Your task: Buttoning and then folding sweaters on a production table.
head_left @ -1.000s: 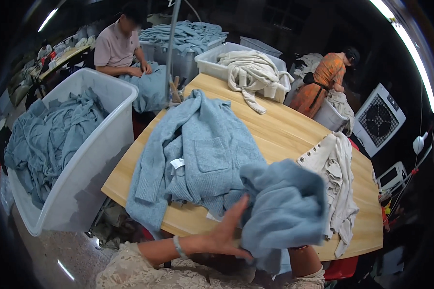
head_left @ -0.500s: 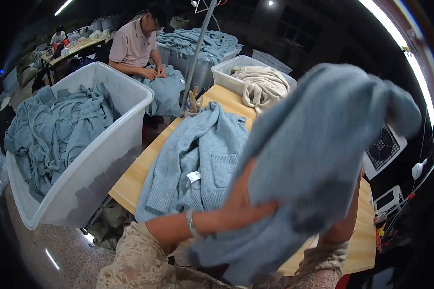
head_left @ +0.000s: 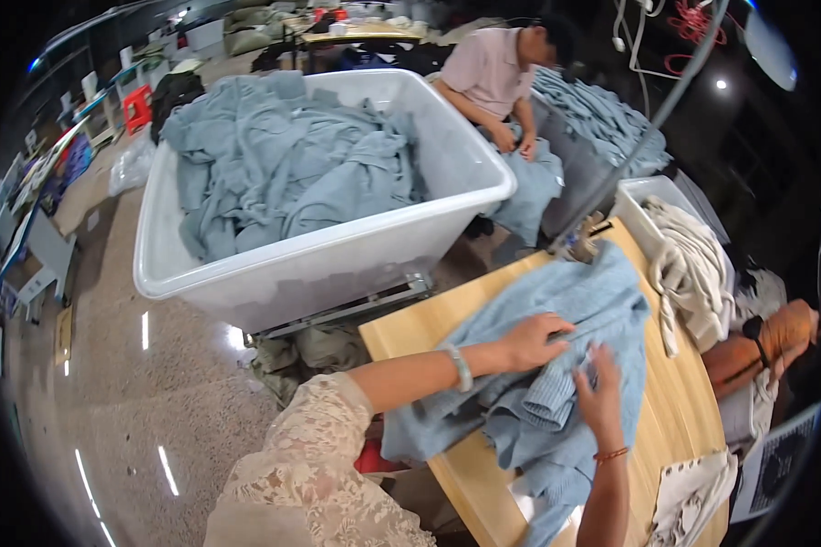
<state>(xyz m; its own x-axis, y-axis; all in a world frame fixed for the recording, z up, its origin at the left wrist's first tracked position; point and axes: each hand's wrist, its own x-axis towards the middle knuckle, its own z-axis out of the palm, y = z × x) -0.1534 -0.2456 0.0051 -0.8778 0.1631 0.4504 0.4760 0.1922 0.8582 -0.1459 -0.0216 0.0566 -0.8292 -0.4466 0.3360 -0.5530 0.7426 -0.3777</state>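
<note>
At four o'clock on the counter, a blue sweater looks soft and floppy, best held by its ribbed edge. Right hand: wide grip; left hand: cannot tell.

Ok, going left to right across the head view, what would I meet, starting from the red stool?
Red stool, big white tub, left hand, right hand, small white bin, person in orange. The blue sweater overlaps both hands, so I left it out.
</note>
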